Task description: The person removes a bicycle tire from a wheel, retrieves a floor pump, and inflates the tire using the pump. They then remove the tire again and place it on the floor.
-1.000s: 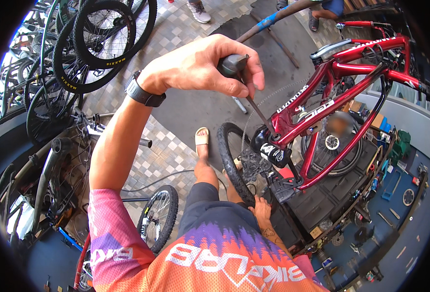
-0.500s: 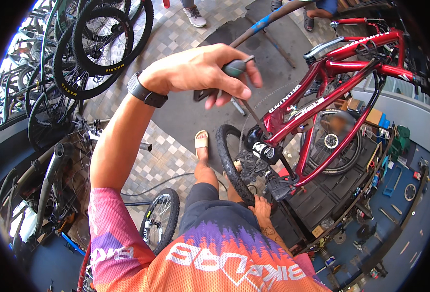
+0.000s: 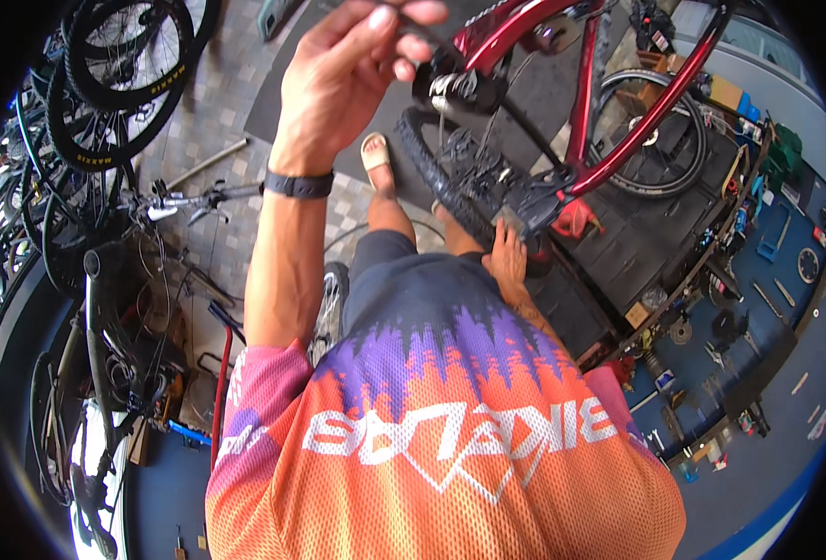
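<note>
My left hand [image 3: 352, 75], with a black watch on its wrist, is raised at the top edge. Its thumb and fingers close on a hex key [image 3: 419, 37], whose thin dark shaft slants toward the red bike frame [image 3: 585, 107]; the grip end is cut off above. The shaft's far end meets the frame near the black housing [image 3: 464, 89], where the contact is hard to see. Low beside the bike's black tyre [image 3: 422, 154], my right hand [image 3: 506, 259] lies with fingers stretched out. Its fingertips reach the black parts of the bike's lower end [image 3: 536, 207].
Several wheels [image 3: 128, 93] and bikes crowd the left side. A handlebar [image 3: 189, 201] juts in nearby. On the right are a black bench top [image 3: 651, 247], a loose wheel [image 3: 651, 135], a green machine [image 3: 786, 149] and a blue tool board [image 3: 712, 350].
The view has tipped, so the bike and both hands sit higher in it. My left hand has turned about the hex key. My right hand stays low by the tyre.
</note>
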Demonstrator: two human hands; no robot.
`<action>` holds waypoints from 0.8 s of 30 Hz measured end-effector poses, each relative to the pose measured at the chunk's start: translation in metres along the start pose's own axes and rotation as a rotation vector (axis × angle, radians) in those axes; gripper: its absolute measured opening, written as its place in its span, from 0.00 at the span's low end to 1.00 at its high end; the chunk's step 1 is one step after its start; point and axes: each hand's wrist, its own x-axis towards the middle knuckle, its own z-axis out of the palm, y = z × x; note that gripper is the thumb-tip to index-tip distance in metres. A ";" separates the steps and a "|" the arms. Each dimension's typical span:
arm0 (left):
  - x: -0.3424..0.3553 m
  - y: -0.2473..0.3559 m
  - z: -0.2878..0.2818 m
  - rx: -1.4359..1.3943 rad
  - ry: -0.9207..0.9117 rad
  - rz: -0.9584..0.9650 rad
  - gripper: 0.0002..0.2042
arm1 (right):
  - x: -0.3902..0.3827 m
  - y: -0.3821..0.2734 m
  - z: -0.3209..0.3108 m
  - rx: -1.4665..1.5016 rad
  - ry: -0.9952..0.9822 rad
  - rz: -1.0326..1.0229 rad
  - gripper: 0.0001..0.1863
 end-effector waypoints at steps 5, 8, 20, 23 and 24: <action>0.005 -0.011 0.021 0.140 0.287 0.094 0.07 | 0.007 -0.014 -0.003 0.043 0.010 0.076 0.60; 0.012 -0.016 0.029 0.154 0.331 0.149 0.09 | 0.005 -0.014 -0.005 0.066 -0.034 0.108 0.65; -0.107 -0.084 -0.074 0.510 0.784 0.125 0.13 | 0.019 0.023 -0.008 0.305 0.004 -0.049 0.45; -0.172 -0.160 -0.102 1.110 0.670 -0.236 0.12 | 0.008 0.049 -0.011 0.350 0.001 -0.068 0.46; -0.193 -0.189 -0.105 1.314 0.496 -0.244 0.18 | 0.000 0.062 -0.010 0.346 0.023 -0.087 0.45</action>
